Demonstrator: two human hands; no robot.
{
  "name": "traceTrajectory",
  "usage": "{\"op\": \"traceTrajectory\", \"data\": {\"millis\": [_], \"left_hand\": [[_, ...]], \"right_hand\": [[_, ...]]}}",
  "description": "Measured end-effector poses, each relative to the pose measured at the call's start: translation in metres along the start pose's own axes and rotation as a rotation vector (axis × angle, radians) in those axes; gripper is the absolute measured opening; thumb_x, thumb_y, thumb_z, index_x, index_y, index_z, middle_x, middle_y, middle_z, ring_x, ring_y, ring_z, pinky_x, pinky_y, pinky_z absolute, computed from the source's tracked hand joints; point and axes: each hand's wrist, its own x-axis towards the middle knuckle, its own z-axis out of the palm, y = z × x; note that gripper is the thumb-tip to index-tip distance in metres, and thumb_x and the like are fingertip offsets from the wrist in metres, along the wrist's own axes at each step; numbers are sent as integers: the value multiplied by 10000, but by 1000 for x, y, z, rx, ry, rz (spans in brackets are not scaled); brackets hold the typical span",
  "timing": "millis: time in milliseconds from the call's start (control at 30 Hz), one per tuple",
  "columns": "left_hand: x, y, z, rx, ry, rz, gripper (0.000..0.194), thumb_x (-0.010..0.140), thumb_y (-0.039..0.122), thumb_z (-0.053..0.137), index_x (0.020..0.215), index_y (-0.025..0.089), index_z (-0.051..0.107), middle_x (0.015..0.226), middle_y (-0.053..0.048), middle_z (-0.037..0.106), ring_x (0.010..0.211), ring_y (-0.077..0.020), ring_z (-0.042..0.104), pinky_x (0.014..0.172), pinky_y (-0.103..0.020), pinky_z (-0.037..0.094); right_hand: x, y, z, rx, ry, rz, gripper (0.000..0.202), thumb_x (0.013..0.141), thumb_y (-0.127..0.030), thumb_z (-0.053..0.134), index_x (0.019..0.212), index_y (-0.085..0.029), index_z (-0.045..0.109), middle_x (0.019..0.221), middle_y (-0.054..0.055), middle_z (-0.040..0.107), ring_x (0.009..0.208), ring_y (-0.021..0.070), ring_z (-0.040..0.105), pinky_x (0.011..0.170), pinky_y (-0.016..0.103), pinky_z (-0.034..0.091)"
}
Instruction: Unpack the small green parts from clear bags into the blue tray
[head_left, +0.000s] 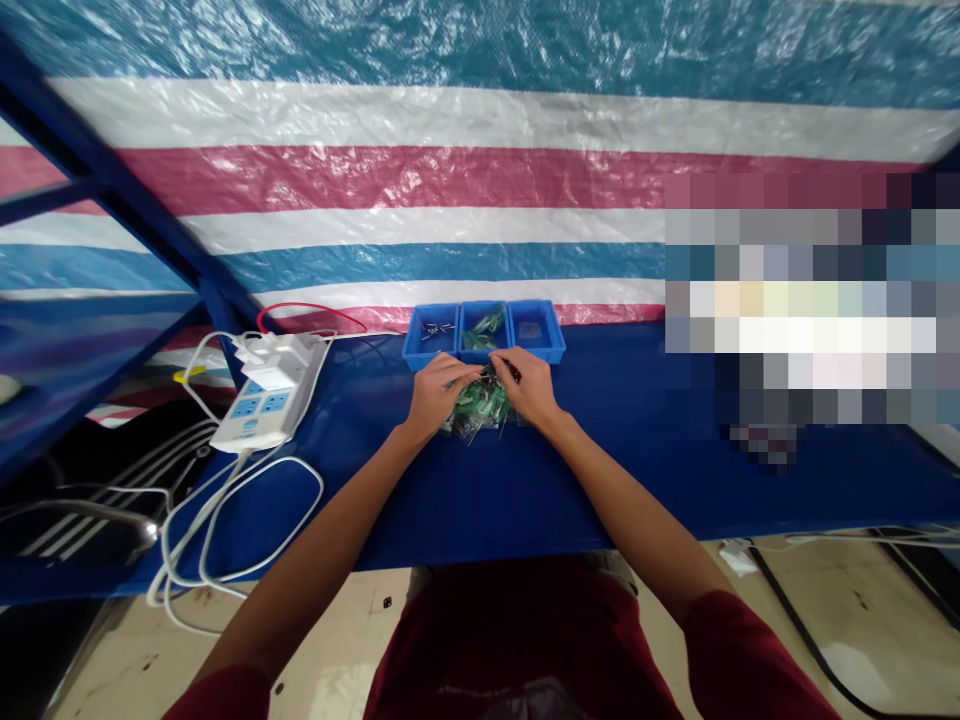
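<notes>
The pile of small green parts point(480, 405) lay on the blue table point(600, 470), just in front of three blue trays point(484, 332) set side by side against the striped tarp point(450, 180). We had both hands over that pile. Our left hand point(439, 390) rested on its left edge with the fingers curled down onto the parts, and our right hand point(531, 385) sat on the right edge, fingertips pinched toward the left hand around something small and dark; what exactly was pinched, we could not tell. The left tray held a few dark metal pieces, the middle one more green parts, the right one something flat and grey. Off to our left a white power strip point(259, 405) lay on the table, its white cords point(225, 520) looping over the edge.
</notes>
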Motion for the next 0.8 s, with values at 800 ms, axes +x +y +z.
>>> {"op": "traceTrajectory", "data": {"millis": [800], "left_hand": [[3, 1, 9, -468, 75, -447, 300, 696, 420, 781, 808, 148, 721, 817, -59, 727, 765, -195, 684, 751, -315, 544]], "right_hand": [[0, 7, 6, -20, -47, -100, 386, 991, -414, 403, 773, -193, 633, 748, 42, 659, 694, 160, 587, 684, 272, 429]]}}
